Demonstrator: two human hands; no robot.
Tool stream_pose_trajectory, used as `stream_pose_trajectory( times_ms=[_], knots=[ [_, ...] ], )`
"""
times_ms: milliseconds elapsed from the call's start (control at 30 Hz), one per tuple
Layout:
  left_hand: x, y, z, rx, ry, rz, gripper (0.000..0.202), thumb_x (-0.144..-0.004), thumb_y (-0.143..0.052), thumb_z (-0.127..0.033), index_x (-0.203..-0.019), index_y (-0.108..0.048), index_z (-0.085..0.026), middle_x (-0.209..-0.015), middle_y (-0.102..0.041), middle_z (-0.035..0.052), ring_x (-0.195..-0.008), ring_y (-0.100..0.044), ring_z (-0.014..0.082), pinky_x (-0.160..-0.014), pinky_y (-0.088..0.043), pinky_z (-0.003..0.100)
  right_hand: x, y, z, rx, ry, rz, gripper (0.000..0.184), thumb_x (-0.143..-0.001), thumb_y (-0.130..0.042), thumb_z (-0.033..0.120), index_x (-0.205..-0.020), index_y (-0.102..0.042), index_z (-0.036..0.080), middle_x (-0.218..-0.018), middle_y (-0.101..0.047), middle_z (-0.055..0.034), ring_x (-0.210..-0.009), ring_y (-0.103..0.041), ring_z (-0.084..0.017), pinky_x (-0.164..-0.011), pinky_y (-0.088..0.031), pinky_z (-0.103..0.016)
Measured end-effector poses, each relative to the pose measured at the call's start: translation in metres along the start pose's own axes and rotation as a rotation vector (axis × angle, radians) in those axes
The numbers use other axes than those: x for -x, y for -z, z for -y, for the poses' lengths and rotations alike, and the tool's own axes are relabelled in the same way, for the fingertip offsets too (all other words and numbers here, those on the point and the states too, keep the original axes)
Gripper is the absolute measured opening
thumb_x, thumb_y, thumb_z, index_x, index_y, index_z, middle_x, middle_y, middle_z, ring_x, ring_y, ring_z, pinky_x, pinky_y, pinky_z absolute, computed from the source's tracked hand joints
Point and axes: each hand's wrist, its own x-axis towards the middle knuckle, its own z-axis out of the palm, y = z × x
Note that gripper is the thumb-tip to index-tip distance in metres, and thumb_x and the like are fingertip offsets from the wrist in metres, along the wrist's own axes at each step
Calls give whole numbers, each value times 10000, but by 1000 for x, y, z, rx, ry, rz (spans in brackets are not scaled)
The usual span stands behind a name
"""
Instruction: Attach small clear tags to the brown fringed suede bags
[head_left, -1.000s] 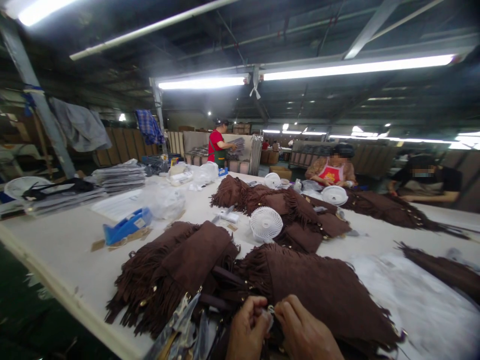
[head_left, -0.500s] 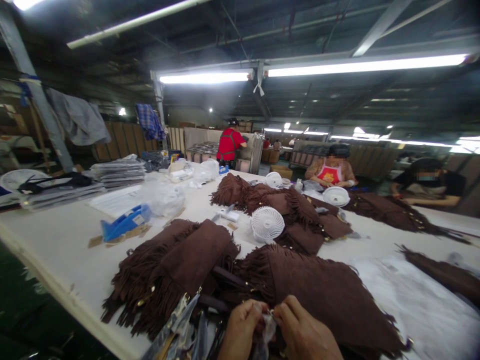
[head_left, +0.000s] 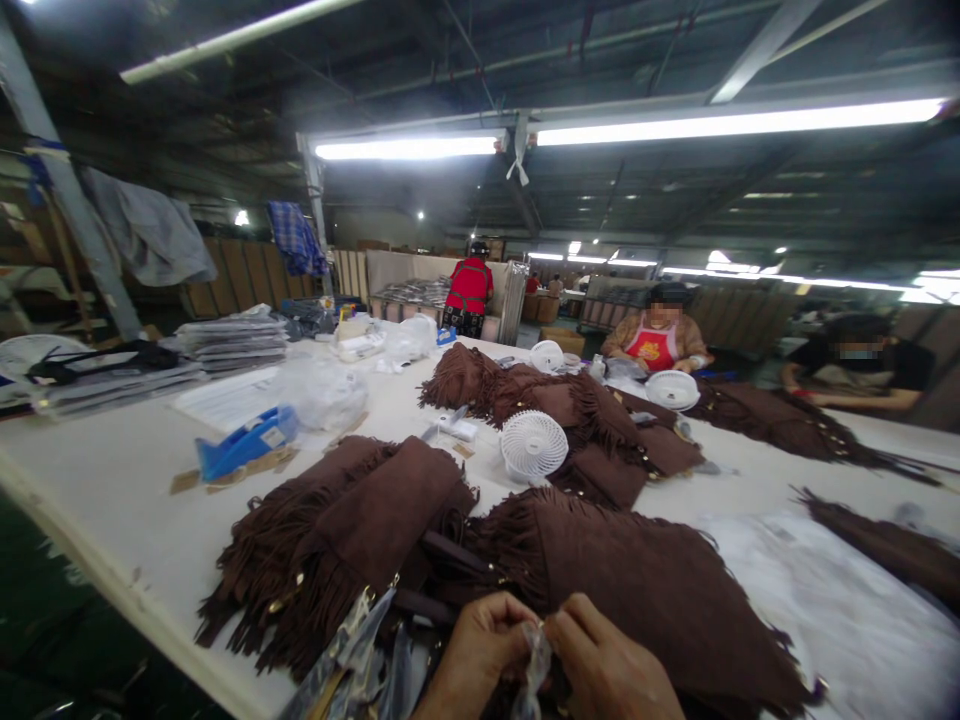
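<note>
One brown fringed pile [head_left: 360,510] is laid at the left, near some plastic-covered strips [head_left: 365,632]; by the left hand [head_left: 480,645] clear plastic [head_left: 535,665] is pinched, its top held by the right hand [head_left: 604,655] too, so that bit seems unfinished; whether the right fringed piece [head_left: 645,575] behind is done cannot be told.

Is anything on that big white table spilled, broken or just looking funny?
Nothing looks spilled or broken. It's only a bit untidy: brown scraps lie loose by the blue tape dispenser, crumpled clear plastic sits beside it, and the fringed brown bags lie heaped unevenly.
</note>
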Motion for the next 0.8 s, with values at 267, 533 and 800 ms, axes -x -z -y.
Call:
stream_pose_trajectory(
  times_ms=[267, 533, 800],
  knots=[
    [8, -10, -5, -181, -176, -139, 207, -787, -578, -358, -714, -529, -170, -562, -527, -37, -506, -477, 109, -519, -381, 230, 6, -8, -8, -147, -31, -8, 231, -872, -435, 114, -1054, -501, 239, -901, -619, -20, -740, -661, -138, -606, -505, -202],
    [16, -11, -22, -545, -393, -305, 315, -918, -358, -442, -778, -503, -200, -679, -607, 5, -619, -617, 170, -630, -435, 282, -1, 21, -5, -382, -239, 113, 123, -892, -454, 174, -961, -520, 250, -860, -633, 4, -734, -640, -133, -662, -500, -216],
    [23, -28, -52, -520, -411, -318, 304, -919, -376, -450, -796, -497, -200, -624, -506, -42, -481, -503, 107, -494, -368, 231, -28, 27, 7, -353, -273, 164, 182, -927, -410, 194, -956, -575, 265, -897, -602, -1, -754, -624, -145, -654, -437, -236]
  ],
)
